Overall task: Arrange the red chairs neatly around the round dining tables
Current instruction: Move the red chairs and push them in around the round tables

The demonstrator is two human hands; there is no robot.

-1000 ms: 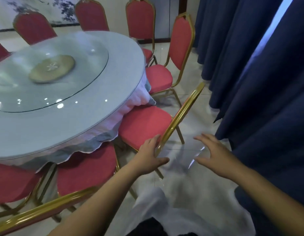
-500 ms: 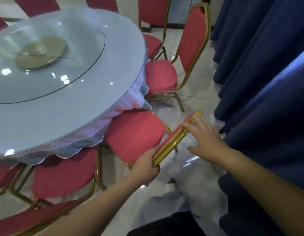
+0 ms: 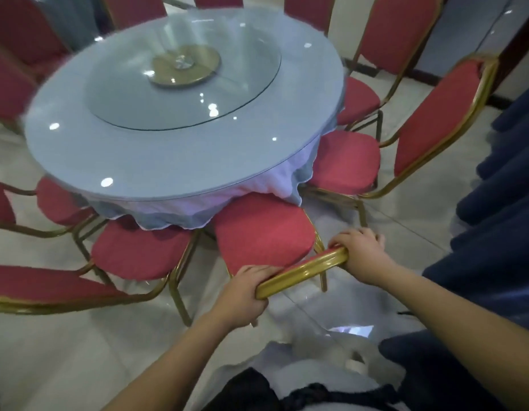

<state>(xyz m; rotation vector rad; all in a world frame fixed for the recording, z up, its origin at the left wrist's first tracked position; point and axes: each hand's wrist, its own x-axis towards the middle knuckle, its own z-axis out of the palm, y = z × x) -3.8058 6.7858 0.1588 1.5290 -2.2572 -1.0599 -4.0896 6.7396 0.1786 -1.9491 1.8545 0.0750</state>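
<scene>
A red chair with a gold frame stands right in front of me, its seat tucked partly under the cloth of the round table. My left hand grips the left end of its gold backrest top rail. At the rail's right end, my right hand is closed around it. More red chairs ring the table: one at the near left and one to the right with its back upright.
A glass turntable with a gold hub sits on the table. Dark blue curtains hang close on the right. Another chair's backrest lies across the lower left. The floor is pale glossy tile.
My right hand has closed on the backrest rail, so both hands now hold it. The view has swung left and lifted, bringing the whole table into sight.
</scene>
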